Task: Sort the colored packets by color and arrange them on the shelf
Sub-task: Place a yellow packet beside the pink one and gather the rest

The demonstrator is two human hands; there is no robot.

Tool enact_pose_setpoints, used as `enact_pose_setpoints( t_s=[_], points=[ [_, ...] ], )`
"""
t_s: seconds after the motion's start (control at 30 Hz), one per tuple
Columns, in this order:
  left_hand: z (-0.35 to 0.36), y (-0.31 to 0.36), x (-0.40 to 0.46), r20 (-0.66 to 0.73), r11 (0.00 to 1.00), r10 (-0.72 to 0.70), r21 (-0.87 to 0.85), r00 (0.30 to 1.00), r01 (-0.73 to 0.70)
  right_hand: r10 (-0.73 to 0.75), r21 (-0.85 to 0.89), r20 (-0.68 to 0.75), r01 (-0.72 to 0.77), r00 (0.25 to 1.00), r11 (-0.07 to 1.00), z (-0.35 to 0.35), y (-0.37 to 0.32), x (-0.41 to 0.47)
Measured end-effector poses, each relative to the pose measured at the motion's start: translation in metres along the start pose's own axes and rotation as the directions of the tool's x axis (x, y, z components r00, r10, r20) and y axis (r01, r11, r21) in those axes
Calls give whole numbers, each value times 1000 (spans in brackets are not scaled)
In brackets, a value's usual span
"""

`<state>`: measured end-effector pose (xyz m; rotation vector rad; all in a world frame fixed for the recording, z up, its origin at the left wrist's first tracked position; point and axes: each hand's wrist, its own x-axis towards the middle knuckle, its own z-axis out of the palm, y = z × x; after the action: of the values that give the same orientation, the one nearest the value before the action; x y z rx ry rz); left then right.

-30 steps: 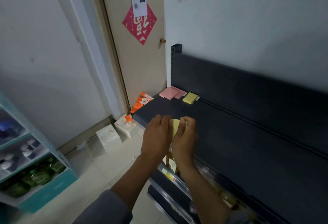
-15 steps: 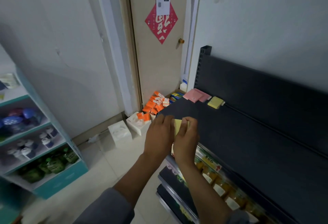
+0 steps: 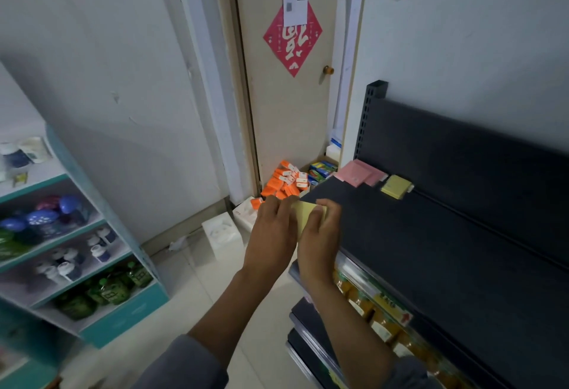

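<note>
While you held the yellow packet between both hands, the step in hand was, by judgement, the placing of a yellow item with its own colour group on the shelf. The packet sat just above the shelf's front edge, near the left end, and was not resting on the surface. Your left hand covered its left side with fingers curled round it; your right hand gripped its right side, with fingertips bent over the upper edge. Only a strip of yellow showed between the two hands, so you could not tell whether one packet or a small stack was held.

At the back left corner of the shelf lay the pink packets, overlapping one another. Just beside them, along the back edge, lay a second yellow packet, close to the pink group but apart from it.

The next move, as judged, called for a reach across the shelf toward the back edge, with the held packet set down touching or just beside the second yellow packet and kept off the pink group.
</note>
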<state>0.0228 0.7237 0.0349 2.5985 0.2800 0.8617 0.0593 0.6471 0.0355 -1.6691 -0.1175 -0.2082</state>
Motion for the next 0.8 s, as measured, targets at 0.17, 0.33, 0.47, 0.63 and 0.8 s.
enact_pose_setpoints(
  t_s=[0.17, 0.33, 0.47, 0.63, 0.8],
  points=[
    [23, 4, 34, 51, 1000, -17, -23, 999, 18, 36, 20, -37, -36, 999, 999, 0, 8, 36],
    [57, 8, 66, 133, 1000, 10, -3, 991, -9, 92, 43, -45, -90, 995, 995, -8, 18, 78],
    [95, 7, 93, 280, 984, 76, 134, 957, -118, 145, 45, -75, -142, 987, 989, -17, 32, 105],
    [124, 22, 122, 338, 977, 122, 124, 933, -173, 170, 31, -170, -167, 971, 985, -30, 47, 141],
    [143, 44, 133, 319, 993, 113, -20, 941, -113, 152, -44, -241, -167, 959, 985, -43, 65, 164]
  ],
)
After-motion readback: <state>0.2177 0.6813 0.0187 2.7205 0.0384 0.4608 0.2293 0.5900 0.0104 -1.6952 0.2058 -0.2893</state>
